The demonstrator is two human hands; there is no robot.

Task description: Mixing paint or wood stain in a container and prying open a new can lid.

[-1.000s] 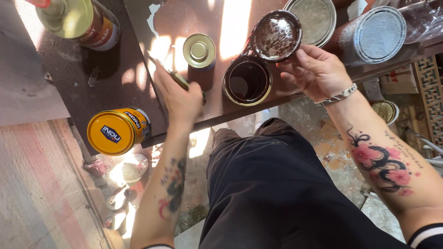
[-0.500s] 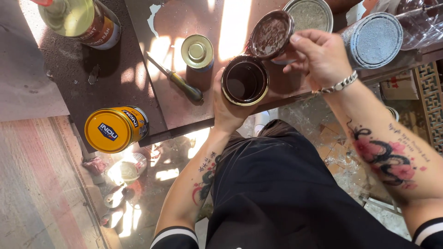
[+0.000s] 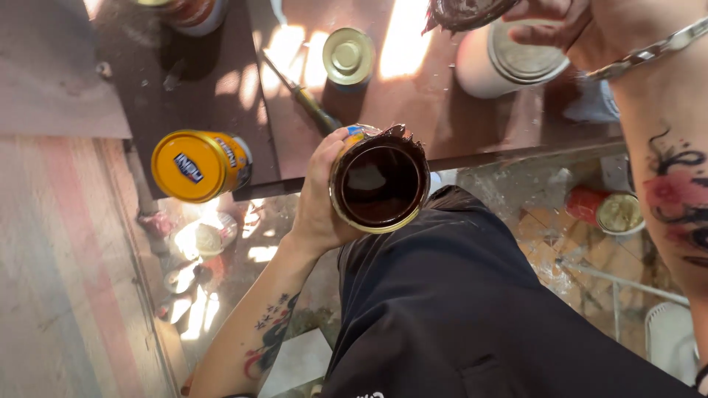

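Open tin of dark paint lifted off the worktop (image 3: pixel 221 81).
Left hand (image 3: pixel 321 195) grip wraps the open tin (image 3: pixel 380 180); right hand (image 3: pixel 560 22) pinches its dark-coated lid (image 3: pixel 464 11); yellow-lidded tin (image 3: pixel 199 166) stands left.

open can (image 3: pixel 380 180) before table edge (image 3: pixel 516 155), screwdriver (image 3: pixel 302 96) behind (on tabletop), capped tin (image 3: pixel 200 165) left

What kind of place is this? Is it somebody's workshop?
Probably a painting or wood-finishing workshop. The left hand holds an open can of dark liquid, its smeared lid is in the right hand, and more tins, such as a yellow tin, and a screwdriver lie on a stained brown table.
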